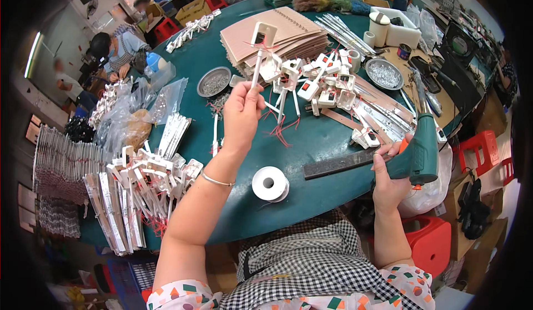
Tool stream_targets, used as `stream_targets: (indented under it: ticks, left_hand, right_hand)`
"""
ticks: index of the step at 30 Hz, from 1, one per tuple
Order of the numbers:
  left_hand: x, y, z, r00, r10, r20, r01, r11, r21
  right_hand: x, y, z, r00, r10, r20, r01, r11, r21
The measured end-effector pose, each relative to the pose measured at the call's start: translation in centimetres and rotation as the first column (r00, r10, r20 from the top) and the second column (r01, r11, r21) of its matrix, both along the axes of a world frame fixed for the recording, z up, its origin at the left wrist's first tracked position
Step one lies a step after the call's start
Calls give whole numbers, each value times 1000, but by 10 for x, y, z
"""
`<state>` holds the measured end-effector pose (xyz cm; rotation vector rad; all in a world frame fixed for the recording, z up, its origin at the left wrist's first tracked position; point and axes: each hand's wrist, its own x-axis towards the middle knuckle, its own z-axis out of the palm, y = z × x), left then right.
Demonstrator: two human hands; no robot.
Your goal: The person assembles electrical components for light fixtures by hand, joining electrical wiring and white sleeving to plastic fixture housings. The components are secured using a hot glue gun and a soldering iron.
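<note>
My left hand [242, 107], raised over the table, is closed round the white stem of a small white plastic fitting [261, 38] with thin red wires at its rectangular head. At the table's right edge my right hand [387, 179] is wrapped round the grip of a green pistol-shaped power tool [424, 152] with an orange trigger; its exact kind is not clear. A dark flat bar [338, 164] lies beside that hand. Between my forearms stands a white spool [270, 184]. Beyond my left hand, similar white fittings [327, 82] with red switches and wires lie heaped.
Brown cardboard sheets [272, 32] are stacked at the back. Metal bowls of small parts [214, 82] [384, 74] sit either side of the heap. More fittings [150, 179] and metal strips [114, 213] crowd the left edge. A red stool [427, 249] stands by my right. A person [119, 54] works across the table.
</note>
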<state>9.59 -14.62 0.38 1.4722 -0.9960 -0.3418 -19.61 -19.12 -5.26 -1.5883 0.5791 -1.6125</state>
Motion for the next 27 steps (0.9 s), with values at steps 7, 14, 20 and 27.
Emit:
stream_targets:
  ticks: [7, 14, 20, 27]
  left_hand:
    - [15, 13, -17, 919, -94, -383, 127, 990, 63]
    - [23, 26, -31, 998, -9, -65, 11, 999, 36]
    - [29, 33, -17, 851, -288, -438, 304, 952, -36]
    - [20, 38, -27, 861, -274, -429, 304, 953, 3]
  right_hand:
    - [4, 5, 4, 999, 0, 39, -3, 997, 72]
    - [7, 6, 5, 997, 19, 70, -25, 996, 88]
    - [12, 11, 12, 995, 55, 87, -67, 988, 141]
    - [21, 10, 8, 991, 77, 112, -92, 986, 139]
